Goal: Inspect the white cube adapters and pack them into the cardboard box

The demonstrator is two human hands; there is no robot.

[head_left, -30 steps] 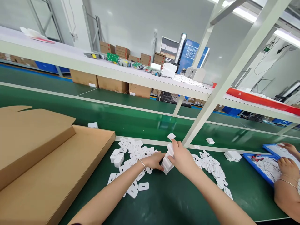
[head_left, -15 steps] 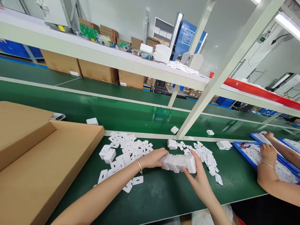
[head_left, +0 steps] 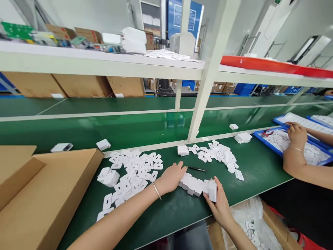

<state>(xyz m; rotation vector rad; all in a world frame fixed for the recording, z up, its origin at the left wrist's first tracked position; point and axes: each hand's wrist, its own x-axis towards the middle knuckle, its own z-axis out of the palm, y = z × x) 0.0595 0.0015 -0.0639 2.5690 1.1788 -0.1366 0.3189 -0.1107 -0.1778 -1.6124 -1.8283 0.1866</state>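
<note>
A curved row of small white plastic cases (head_left: pixel 191 184) stretches between my two hands, low over the green bench. My left hand (head_left: pixel 173 177), with a bangle on the wrist, is closed at the row's left end; its fingertips are partly hidden. My right hand (head_left: pixel 220 205) grips the right end, thumb and fingers around the last white case (head_left: pixel 212 191). Just behind the row lies a black pen (head_left: pixel 197 169). Left of my hands, flat white plates with slots (head_left: pixel 135 166) are spread in a loose heap, beside a few stacked white cases (head_left: pixel 110 177).
An open cardboard box (head_left: pixel 75 177) takes up the left side. More white plates (head_left: pixel 221 152) lie behind my right hand. At right a co-worker's hand (head_left: pixel 298 135) is over a blue tray (head_left: pixel 270 142). A shelf post (head_left: pixel 201 100) rises at the bench's back edge.
The row of white cases has come down nearer the bench and bends more, still between both hands. The pen behind it now shows. My view has turned to the right.
</note>
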